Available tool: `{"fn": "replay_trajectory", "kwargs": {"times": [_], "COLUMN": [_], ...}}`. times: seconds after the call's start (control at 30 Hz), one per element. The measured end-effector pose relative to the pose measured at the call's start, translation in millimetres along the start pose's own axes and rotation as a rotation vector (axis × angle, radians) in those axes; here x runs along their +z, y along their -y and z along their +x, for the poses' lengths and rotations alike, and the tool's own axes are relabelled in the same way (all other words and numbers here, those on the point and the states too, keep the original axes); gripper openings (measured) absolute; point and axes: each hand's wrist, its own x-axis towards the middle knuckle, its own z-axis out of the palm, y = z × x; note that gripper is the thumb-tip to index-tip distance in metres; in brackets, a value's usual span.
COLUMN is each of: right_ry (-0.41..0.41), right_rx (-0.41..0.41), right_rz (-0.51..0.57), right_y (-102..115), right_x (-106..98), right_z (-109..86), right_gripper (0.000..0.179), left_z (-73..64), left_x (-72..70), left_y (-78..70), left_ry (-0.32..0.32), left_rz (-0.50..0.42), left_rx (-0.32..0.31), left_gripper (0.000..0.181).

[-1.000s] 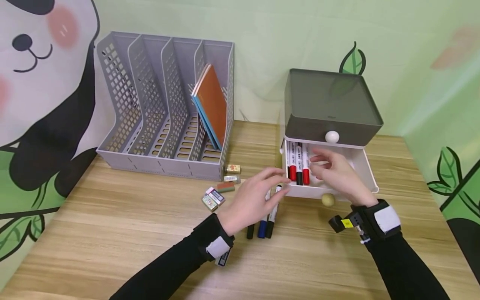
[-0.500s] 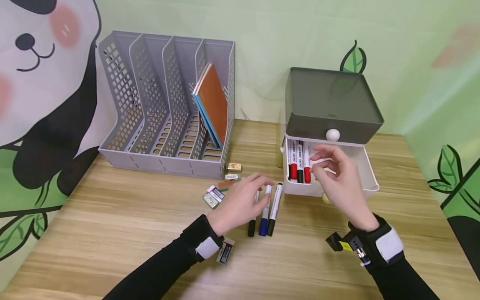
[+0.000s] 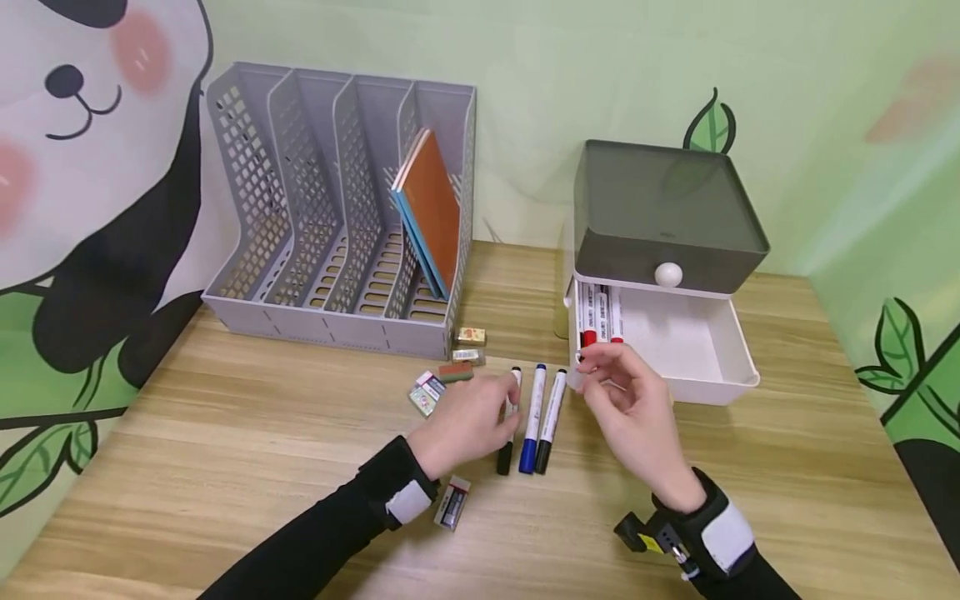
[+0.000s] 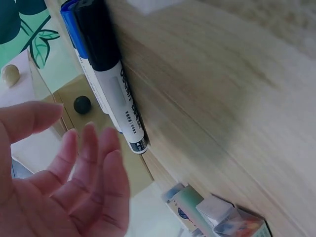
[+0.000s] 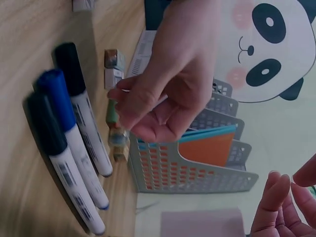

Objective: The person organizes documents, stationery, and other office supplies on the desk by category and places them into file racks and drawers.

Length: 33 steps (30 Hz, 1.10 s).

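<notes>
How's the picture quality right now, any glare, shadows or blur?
Head view: bright, a pale streak crossing the light-green wall, soft shadow on the wood-grain table; left wrist view: dimmer, the black-capped white marker soft-edged at its cap; right wrist view: also dim, the lowest black-capped marker blurred at its cap.

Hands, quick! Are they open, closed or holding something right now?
Left hand: open, holding nothing, near the markers.
Right hand: open, loosely curled, holding nothing.

"What's behind the table (image 3: 187, 467)?"
"A pale green backdrop (image 3: 525, 42); a big printed panda (image 3: 120, 225) at left; outlined leaves (image 3: 890, 333) at right."
"And the table?"
"Light wood grain; soft shadows."
</notes>
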Motion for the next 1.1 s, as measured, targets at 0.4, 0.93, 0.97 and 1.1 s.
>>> {"fn": "replay_trajectory", "kwargs": {"times": [0.4,0.93,0.97,1.1], "right_ry": [0.073,0.073,0.073,0.079], "right_rx": [0.055,0.028,0.026,0.016], "right_rz": [-0.078,-0.067,-0.066,-0.069], "right_y": [-11.0,-16.3,-16.1,-15.5], "right_x": [10.8,18.5,18.6,19.8], "right_z": [-6.2,-7.5,-7.4,-7.1], "right_gripper": [0.03,0.031,0.031,0.031], "left_z": [-1.2,0.8,0.7,0.2], "left_x": [7.8,8.2,7.9,6.6], "left_y": [-3.6,-5.4,-4.8,-2.1], "left_ry": [0.059,0.153,0.159,0.168], "left_rz": [0.084,0.078,0.073,0.056], "left_rx": [-0.103,-0.246,-0.252,-0.265], "left_gripper": [0.023,0.038,0.037,0.031]}}
